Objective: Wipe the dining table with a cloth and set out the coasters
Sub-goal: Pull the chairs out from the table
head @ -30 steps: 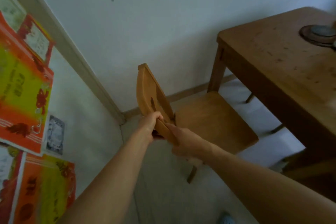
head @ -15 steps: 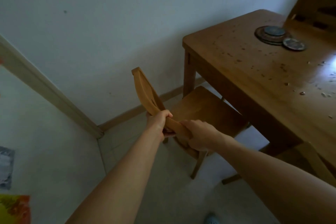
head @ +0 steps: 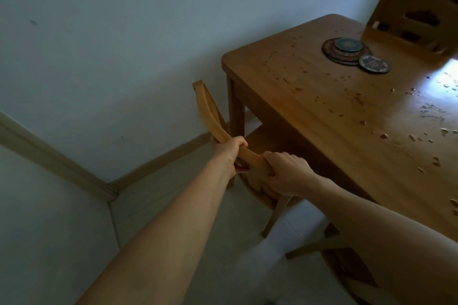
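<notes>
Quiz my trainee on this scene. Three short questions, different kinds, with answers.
1. True or false: the left hand and the right hand each have a grip on the back of the chair.
2. The lone coaster lies: A on the chair seat; B on the table beside the stack of coasters; C on the floor.
3. How many hands hold a cloth?
Key: 1 true; 2 B; 3 zero.

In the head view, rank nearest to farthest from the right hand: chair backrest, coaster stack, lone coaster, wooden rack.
1. Chair backrest, gripped by right hand.
2. Coaster stack and lone coaster, side by side: too close to call.
3. Wooden rack, beyond the coasters.
</notes>
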A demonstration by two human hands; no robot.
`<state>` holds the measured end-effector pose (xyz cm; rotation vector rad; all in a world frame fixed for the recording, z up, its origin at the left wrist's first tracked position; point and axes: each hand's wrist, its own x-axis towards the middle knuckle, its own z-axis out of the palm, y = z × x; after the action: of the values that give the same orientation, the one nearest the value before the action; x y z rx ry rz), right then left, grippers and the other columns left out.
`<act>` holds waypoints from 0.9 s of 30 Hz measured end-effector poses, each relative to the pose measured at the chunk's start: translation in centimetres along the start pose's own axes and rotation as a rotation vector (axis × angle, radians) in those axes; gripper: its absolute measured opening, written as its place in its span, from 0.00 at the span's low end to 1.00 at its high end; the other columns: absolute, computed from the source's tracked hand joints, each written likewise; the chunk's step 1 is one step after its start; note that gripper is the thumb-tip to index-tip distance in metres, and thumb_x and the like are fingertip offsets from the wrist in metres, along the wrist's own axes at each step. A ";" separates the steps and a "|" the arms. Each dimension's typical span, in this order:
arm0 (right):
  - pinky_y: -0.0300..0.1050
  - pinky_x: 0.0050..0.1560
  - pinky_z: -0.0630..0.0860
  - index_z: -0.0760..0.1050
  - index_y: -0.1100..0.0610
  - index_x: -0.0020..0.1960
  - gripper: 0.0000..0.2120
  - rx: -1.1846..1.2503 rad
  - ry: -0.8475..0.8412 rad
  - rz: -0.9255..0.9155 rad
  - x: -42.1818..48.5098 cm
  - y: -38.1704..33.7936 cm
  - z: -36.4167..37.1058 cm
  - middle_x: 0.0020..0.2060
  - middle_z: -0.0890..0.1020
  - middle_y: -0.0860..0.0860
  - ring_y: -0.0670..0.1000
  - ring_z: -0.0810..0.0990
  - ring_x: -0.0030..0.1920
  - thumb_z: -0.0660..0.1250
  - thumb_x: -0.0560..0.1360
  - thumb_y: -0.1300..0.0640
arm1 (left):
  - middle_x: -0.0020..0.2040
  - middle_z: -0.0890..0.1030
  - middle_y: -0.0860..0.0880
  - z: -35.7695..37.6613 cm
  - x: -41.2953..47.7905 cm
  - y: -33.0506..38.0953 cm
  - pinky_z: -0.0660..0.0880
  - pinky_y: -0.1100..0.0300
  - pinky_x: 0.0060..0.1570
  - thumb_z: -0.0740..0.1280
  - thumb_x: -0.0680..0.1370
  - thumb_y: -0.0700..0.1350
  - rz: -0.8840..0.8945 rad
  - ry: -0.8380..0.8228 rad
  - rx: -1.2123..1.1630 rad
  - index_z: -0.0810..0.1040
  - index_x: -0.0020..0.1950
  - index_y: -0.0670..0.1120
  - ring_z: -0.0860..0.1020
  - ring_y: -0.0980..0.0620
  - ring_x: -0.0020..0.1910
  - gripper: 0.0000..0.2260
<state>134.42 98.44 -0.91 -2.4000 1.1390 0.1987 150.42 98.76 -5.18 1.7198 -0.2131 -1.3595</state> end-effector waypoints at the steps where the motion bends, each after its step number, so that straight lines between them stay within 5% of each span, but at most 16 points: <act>1: 0.44 0.41 0.77 0.72 0.51 0.61 0.12 0.001 0.005 -0.001 0.0 0.5 -0.4 0.43 0.78 0.47 0.49 0.79 0.41 0.61 0.78 0.54 | 0.55 0.79 0.39 0.6 0.2 0.2 0.79 0.47 0.26 0.70 0.68 0.41 -0.001 -0.003 0.007 0.65 0.74 0.49 0.80 0.39 0.47 0.34; 18: 0.41 0.38 0.75 0.74 0.49 0.57 0.09 0.074 0.042 -0.004 2.2 7.5 -3.4 0.40 0.77 0.45 0.45 0.77 0.38 0.64 0.77 0.55 | 0.55 0.78 0.39 7.8 2.3 3.5 0.80 0.44 0.29 0.69 0.71 0.42 -0.001 0.002 0.070 0.63 0.74 0.49 0.79 0.39 0.49 0.32; 22: 0.44 0.42 0.79 0.72 0.48 0.55 0.09 0.026 0.036 0.002 2.1 7.4 -3.2 0.40 0.77 0.45 0.47 0.78 0.40 0.64 0.76 0.56 | 0.55 0.76 0.39 7.6 1.8 3.4 0.82 0.43 0.37 0.68 0.73 0.41 0.024 0.013 0.048 0.61 0.71 0.50 0.79 0.38 0.50 0.28; 27: 0.49 0.47 0.78 0.67 0.50 0.56 0.09 -0.066 0.064 0.056 1.5 6.1 -3.1 0.43 0.76 0.47 0.49 0.77 0.42 0.63 0.78 0.52 | 0.61 0.76 0.42 8.2 -0.9 2.4 0.82 0.45 0.39 0.70 0.75 0.57 0.045 0.024 0.045 0.61 0.74 0.52 0.79 0.40 0.50 0.32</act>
<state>130.53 92.65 -0.81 -2.4501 1.2474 0.1824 144.05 93.62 -2.70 1.7573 -0.2689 -1.3093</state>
